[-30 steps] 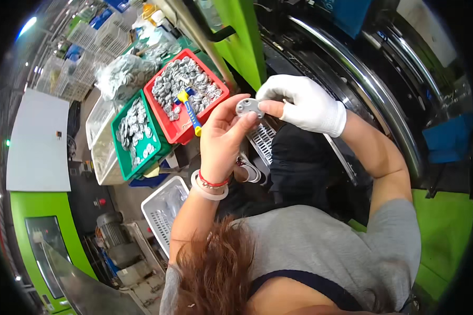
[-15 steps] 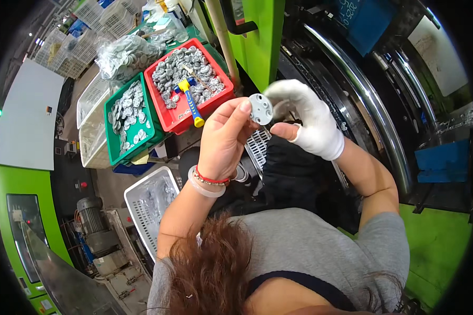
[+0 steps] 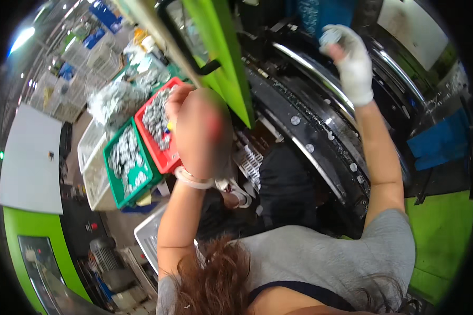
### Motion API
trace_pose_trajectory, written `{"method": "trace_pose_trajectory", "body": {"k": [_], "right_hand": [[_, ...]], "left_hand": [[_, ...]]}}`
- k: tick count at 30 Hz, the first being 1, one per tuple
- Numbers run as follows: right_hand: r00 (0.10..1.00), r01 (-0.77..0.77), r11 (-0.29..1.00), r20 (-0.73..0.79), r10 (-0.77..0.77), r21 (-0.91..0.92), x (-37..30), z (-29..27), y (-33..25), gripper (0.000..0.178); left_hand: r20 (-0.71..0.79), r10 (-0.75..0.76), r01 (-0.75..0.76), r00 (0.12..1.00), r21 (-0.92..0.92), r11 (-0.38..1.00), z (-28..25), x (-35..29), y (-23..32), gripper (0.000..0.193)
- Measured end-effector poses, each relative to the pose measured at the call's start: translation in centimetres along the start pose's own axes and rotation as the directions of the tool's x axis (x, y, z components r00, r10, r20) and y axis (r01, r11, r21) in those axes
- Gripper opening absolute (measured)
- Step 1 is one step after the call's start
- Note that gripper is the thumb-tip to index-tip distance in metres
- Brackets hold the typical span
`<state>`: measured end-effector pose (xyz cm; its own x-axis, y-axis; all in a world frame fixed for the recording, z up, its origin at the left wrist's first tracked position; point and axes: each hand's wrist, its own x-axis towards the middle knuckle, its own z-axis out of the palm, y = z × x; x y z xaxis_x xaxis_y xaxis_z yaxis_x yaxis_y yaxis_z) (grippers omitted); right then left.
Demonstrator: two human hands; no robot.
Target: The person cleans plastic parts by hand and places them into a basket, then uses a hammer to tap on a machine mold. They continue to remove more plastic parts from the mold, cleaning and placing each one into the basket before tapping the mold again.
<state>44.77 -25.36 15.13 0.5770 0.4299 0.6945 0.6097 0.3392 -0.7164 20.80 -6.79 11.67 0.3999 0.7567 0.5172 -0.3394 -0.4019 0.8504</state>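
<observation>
My right hand [image 3: 355, 68], in a white glove with the thumb bare, reaches far forward into the black machine bay. Its fingers and thumb close on a small grey disc [image 3: 330, 37], which is only partly visible. My left hand [image 3: 194, 126] is bare, with a pale bangle at the wrist. It is raised in front of the red tray [image 3: 169, 164], beside the green machine door [image 3: 215, 58]. Most of this hand is smeared, so its grip does not show. Many grey round parts [image 3: 155, 118] lie in the red tray.
A green tray [image 3: 153, 176] of similar parts stands left of the red one, with a bulging plastic bag [image 3: 115, 102] behind. A black door handle [image 3: 210, 67] juts out near my left hand. Chrome bars [image 3: 312, 68] cross the machine bay, where several loose discs [image 3: 295, 121] lie.
My hands have parted. The right has moved forward and right into the machine with the grey disc, which my left hand held before. My left hand has shifted left, and the view has turned.
</observation>
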Motion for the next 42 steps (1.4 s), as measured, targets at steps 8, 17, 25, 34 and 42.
{"method": "trace_pose_trajectory", "body": {"k": [8,17,25,34,42], "right_hand": [[0.858,-0.311,0.852,-0.510,0.062,-0.421,6.2,-19.8,16.6,0.043],[0.857,-0.240,0.950,-0.503,0.111,-0.200,8.0,-24.5,24.2,0.050],[0.881,-0.306,0.866,-0.462,0.100,-0.395,8.7,-24.6,23.9,0.051],[0.888,-0.328,0.792,-0.453,0.074,-0.514,9.3,-25.8,24.3,0.053],[0.844,-0.458,0.799,-0.472,0.253,-0.389,10.1,-25.1,23.7,0.046]], "left_hand": [[-0.179,0.295,-0.234,0.939,0.298,0.926,4.5,12.9,-4.6,0.034],[-0.154,0.148,-0.147,0.977,0.017,0.989,4.7,12.9,-7.0,0.018],[-0.065,0.088,-0.091,0.994,-0.050,0.995,4.5,12.5,-5.9,0.012],[-0.075,0.100,-0.100,0.992,0.000,0.995,4.5,12.7,-5.9,0.017],[-0.120,0.066,-0.071,0.991,-0.038,0.997,4.9,12.5,-5.7,0.018]]}}
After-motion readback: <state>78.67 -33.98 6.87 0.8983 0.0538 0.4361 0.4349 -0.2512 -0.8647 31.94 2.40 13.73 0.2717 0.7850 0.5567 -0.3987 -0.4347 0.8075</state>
